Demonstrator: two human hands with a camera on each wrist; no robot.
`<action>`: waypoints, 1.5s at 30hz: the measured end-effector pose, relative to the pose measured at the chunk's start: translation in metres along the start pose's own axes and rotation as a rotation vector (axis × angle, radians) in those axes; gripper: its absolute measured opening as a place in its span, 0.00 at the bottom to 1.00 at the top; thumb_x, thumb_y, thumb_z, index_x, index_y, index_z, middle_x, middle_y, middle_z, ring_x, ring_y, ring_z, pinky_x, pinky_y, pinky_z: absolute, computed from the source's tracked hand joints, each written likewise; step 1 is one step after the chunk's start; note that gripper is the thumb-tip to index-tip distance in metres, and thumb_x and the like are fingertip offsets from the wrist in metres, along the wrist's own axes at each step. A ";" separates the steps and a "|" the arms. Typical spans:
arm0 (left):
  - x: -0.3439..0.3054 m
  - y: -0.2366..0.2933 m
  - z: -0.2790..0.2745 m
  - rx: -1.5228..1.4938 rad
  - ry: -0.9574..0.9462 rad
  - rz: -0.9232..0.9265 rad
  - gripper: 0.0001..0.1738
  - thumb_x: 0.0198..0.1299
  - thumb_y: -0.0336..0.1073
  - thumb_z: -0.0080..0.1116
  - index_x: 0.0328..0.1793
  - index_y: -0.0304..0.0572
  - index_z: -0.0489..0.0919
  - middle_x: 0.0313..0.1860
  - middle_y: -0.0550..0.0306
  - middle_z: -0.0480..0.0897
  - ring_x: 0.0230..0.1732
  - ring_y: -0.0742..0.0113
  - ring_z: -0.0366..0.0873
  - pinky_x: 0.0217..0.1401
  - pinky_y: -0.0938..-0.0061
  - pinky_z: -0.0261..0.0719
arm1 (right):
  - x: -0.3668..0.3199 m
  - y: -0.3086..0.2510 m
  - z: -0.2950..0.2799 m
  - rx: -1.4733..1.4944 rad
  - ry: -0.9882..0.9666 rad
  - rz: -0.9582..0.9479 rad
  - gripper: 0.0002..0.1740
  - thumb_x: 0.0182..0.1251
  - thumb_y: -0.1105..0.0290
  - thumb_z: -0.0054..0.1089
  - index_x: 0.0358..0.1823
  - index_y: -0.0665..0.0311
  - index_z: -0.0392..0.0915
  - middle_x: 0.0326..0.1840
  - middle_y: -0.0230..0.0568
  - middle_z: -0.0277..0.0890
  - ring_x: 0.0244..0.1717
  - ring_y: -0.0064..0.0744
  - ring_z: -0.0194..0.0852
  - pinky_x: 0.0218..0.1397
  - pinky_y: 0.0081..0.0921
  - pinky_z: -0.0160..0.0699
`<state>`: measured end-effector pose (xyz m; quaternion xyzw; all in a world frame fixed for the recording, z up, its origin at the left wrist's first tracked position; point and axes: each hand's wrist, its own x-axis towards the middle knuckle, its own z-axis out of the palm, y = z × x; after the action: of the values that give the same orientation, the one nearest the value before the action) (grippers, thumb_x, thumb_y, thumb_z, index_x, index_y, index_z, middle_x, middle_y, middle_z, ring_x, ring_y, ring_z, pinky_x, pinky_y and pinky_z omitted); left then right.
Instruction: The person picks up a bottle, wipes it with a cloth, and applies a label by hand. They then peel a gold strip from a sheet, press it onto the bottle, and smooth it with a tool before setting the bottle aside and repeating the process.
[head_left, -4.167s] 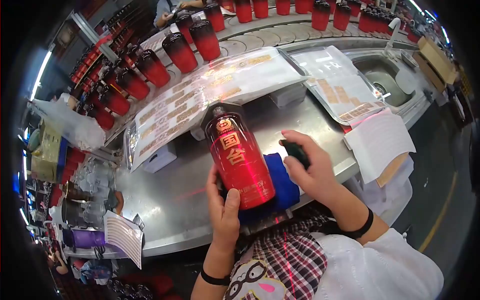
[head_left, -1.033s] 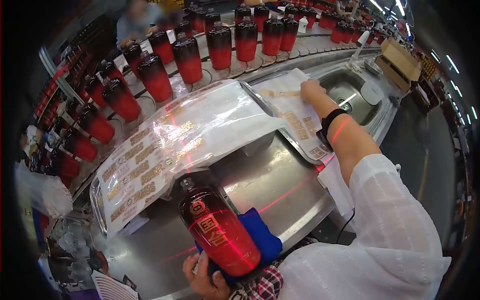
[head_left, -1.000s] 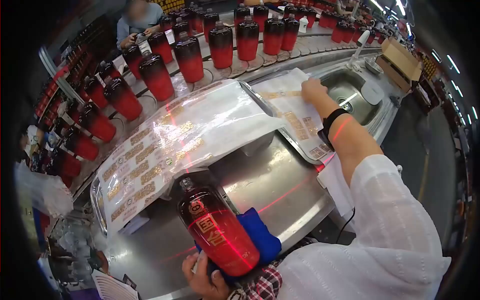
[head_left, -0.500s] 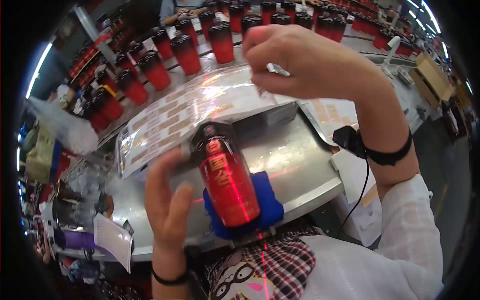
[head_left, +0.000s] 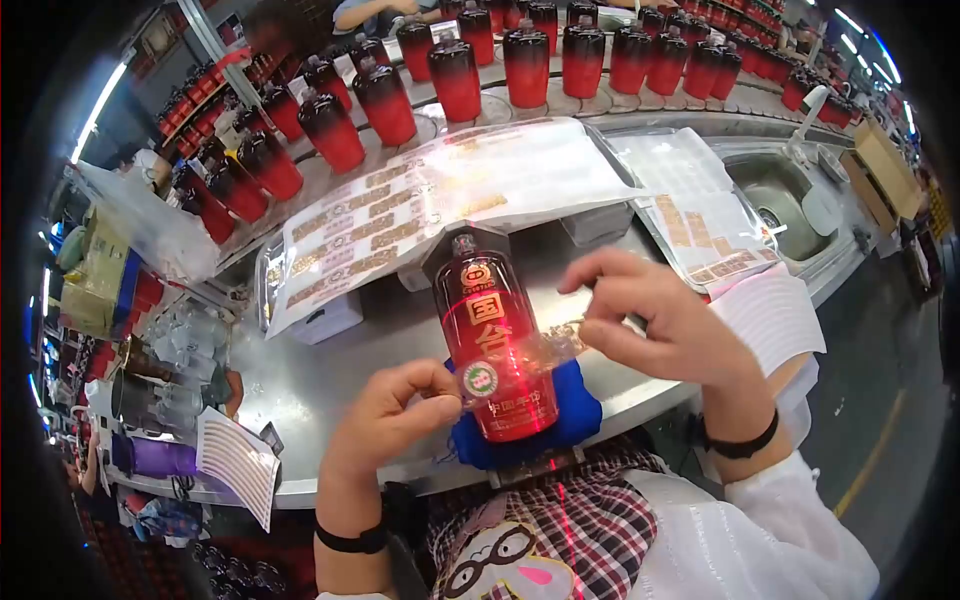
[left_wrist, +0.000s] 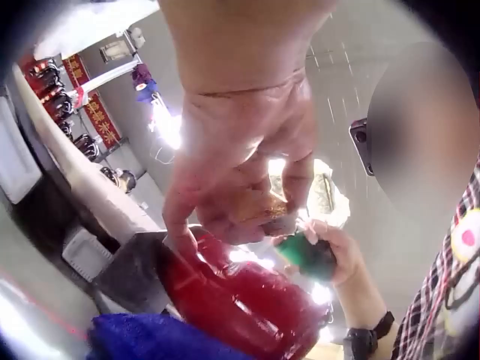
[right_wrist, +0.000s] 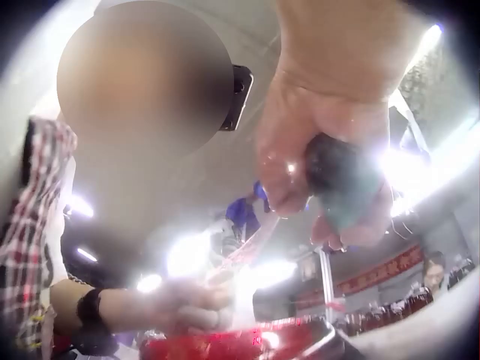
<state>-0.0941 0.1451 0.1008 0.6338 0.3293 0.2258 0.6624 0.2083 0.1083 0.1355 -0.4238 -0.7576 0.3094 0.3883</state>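
Note:
A red bottle with a black top and gold lettering (head_left: 455, 300) lies tilted, neck away from the body, over a blue cloth (head_left: 580, 405). Across its lower half stretches a clear strip (head_left: 540, 352) with gold print and a round green-and-white mark. The left hand (head_left: 385, 410) pinches the strip's left end between thumb and curled forefinger. At the other end, the right hand (head_left: 655, 320) pinches it, above the bottle's right side. A dark green object (right_wrist: 349, 195) sits in the right palm, also visible in the left wrist view (left_wrist: 307, 255). Whether the strip touches the bottle cannot be told.
Behind the bottle stands a tray with gold-printed sheets (head_left: 350, 235); a second label tray (head_left: 690, 225) is at right, near a sink (head_left: 770, 190). Red-black bottles (head_left: 527, 75) line the curved conveyor. A striped sheet (head_left: 240, 465) hangs at the table's left edge.
The right hand went from the right-hand label tray, up over the table, to the bottle's right side. The left hand moved from beside the bottle onto the strip, now stretched between both hands.

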 end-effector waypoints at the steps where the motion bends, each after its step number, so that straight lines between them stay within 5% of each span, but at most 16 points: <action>1: 0.000 -0.008 0.002 -0.002 0.023 -0.013 0.07 0.62 0.33 0.61 0.38 0.37 0.78 0.32 0.66 0.77 0.34 0.80 0.70 0.37 0.81 0.69 | -0.011 0.010 0.008 0.050 0.006 0.084 0.07 0.62 0.75 0.61 0.27 0.69 0.76 0.48 0.45 0.76 0.39 0.26 0.74 0.40 0.24 0.70; 2: 0.000 -0.013 0.005 -0.052 0.032 -0.054 0.08 0.63 0.35 0.61 0.38 0.36 0.78 0.31 0.66 0.77 0.34 0.80 0.70 0.37 0.81 0.69 | -0.020 0.020 0.015 0.058 0.028 0.128 0.09 0.64 0.70 0.62 0.29 0.69 0.77 0.49 0.43 0.76 0.31 0.22 0.73 0.33 0.20 0.71; 18: 0.008 -0.028 0.024 -0.055 0.278 0.047 0.09 0.65 0.35 0.60 0.35 0.38 0.76 0.29 0.66 0.77 0.32 0.80 0.69 0.37 0.82 0.67 | -0.042 0.055 0.035 0.136 0.086 0.201 0.10 0.67 0.67 0.61 0.33 0.68 0.80 0.50 0.42 0.75 0.38 0.24 0.73 0.40 0.22 0.72; 39: 0.008 -0.029 0.033 0.090 0.365 0.113 0.11 0.65 0.34 0.60 0.32 0.37 0.75 0.26 0.65 0.76 0.31 0.79 0.70 0.35 0.81 0.68 | -0.040 0.068 0.040 0.091 0.080 0.204 0.11 0.67 0.67 0.61 0.32 0.68 0.79 0.48 0.42 0.75 0.31 0.22 0.70 0.35 0.20 0.70; 42: 0.008 -0.030 0.031 0.106 0.332 0.111 0.10 0.67 0.36 0.59 0.34 0.40 0.73 0.28 0.66 0.74 0.32 0.79 0.68 0.36 0.82 0.66 | -0.038 0.061 0.040 0.112 0.078 0.283 0.10 0.65 0.70 0.61 0.28 0.67 0.78 0.46 0.42 0.76 0.45 0.27 0.74 0.45 0.24 0.70; 45: 0.008 -0.028 0.032 0.108 0.334 0.112 0.10 0.67 0.36 0.58 0.34 0.40 0.73 0.28 0.65 0.74 0.32 0.79 0.68 0.36 0.82 0.66 | -0.039 0.062 0.042 0.125 0.067 0.280 0.10 0.65 0.69 0.61 0.28 0.67 0.77 0.46 0.41 0.76 0.44 0.26 0.74 0.44 0.24 0.69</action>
<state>-0.0688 0.1257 0.0713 0.6397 0.4106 0.3465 0.5497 0.2110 0.0964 0.0522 -0.5101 -0.6571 0.3929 0.3920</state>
